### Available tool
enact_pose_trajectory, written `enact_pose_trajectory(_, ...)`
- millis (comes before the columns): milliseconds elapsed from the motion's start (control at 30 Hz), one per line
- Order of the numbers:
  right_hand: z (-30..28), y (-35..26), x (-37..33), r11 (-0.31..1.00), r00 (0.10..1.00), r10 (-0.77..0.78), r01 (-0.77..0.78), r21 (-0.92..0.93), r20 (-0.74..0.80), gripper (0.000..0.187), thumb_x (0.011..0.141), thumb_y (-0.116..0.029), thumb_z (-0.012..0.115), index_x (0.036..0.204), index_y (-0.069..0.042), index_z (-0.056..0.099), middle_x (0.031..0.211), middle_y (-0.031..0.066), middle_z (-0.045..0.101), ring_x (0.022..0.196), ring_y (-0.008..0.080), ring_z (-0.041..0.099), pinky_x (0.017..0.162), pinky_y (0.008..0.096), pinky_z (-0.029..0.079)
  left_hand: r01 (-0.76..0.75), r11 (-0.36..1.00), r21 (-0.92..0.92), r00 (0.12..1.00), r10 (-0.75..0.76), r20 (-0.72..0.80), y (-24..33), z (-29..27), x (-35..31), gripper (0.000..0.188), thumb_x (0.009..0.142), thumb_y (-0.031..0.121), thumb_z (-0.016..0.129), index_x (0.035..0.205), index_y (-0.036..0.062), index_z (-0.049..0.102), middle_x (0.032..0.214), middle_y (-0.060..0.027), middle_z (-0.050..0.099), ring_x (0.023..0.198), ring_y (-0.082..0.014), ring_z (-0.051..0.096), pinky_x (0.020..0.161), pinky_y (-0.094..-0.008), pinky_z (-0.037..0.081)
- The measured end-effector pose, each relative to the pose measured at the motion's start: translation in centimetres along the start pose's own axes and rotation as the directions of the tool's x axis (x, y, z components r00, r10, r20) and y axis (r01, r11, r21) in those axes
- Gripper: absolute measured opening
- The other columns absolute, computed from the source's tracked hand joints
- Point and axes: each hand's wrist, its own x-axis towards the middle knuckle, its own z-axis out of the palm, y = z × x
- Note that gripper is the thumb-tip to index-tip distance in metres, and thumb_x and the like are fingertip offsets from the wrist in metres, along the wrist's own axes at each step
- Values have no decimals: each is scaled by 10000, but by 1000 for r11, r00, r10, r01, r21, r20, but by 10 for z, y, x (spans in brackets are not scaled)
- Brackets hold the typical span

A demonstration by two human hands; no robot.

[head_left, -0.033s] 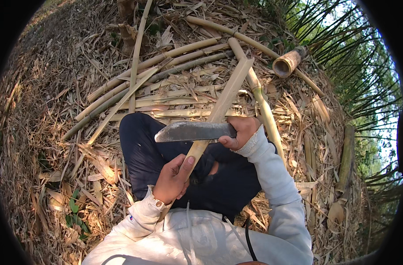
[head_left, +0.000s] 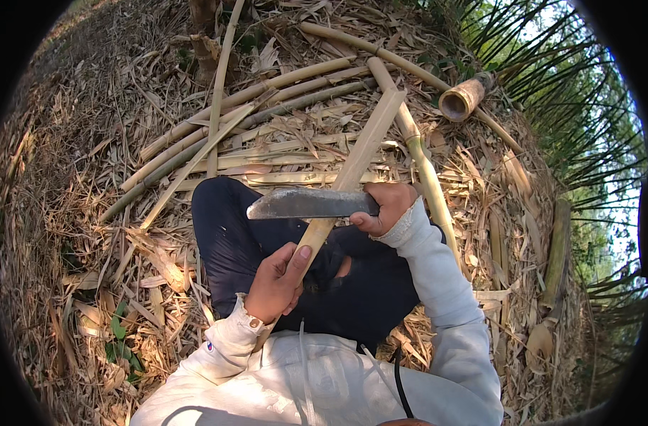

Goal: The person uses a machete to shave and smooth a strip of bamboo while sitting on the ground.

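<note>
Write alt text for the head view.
A left hand grips a bamboo strip while the right hand holds a knife that crosses over it. Bamboo poles lie beyond among dry scraps.

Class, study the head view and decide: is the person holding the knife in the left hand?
No: the right hand grips the knife, while the left hand holds the bamboo strip.
</note>
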Motion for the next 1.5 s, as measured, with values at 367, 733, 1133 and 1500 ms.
enact_pose_trajectory(367, -23, -2, 2, 994, 993, 31, -43, -104, -113, 822, 808, -812, 449, 687, -15, 610, 556, 158, 563, 532, 352, 599, 529, 448, 464, 8, 1000, 14, 1000, -8, 27, -2, 2, -3, 357, 1040, 394, 423, 853, 95, 480, 453, -3, 397, 296, -74, 346, 295, -226, 269)
enact_pose_trajectory(733, -36, 37, 1, 980, 976, 196, -197, -1, 93, 842, 796, -836, 397, 753, -39, 666, 635, 169, 627, 673, 370, 662, 667, 461, 531, 35, 997, 70, 999, -35, 0, 2, 3, -2, 371, 1041, 413, 405, 867, 96, 484, 446, -1, 379, 286, -82, 327, 286, -223, 269)
enact_pose_trajectory(1133, -65, 114, 44, 765, 765, 637, -643, -45, -92, 978, 805, -877, 278, 659, 18, 645, 600, 192, 601, 657, 367, 625, 680, 445, 507, 22, 999, 23, 999, -23, 43, 8, 3, -12, 370, 1042, 414, 399, 868, 98, 479, 462, -14, 395, 294, -87, 330, 295, -224, 280)
enact_pose_trajectory(1500, 26, 19, -22, 811, 864, 452, -294, 506, -223, 687, 925, -660, 456, 701, -23, 584, 528, 94, 505, 506, 257, 536, 531, 364, 425, -17, 992, 124, 1000, 14, 26, 3, -17, 4, 207, 968, 205, 615, 910, 74, 465, 504, 39, 422, 303, -55, 368, 295, -212, 308)
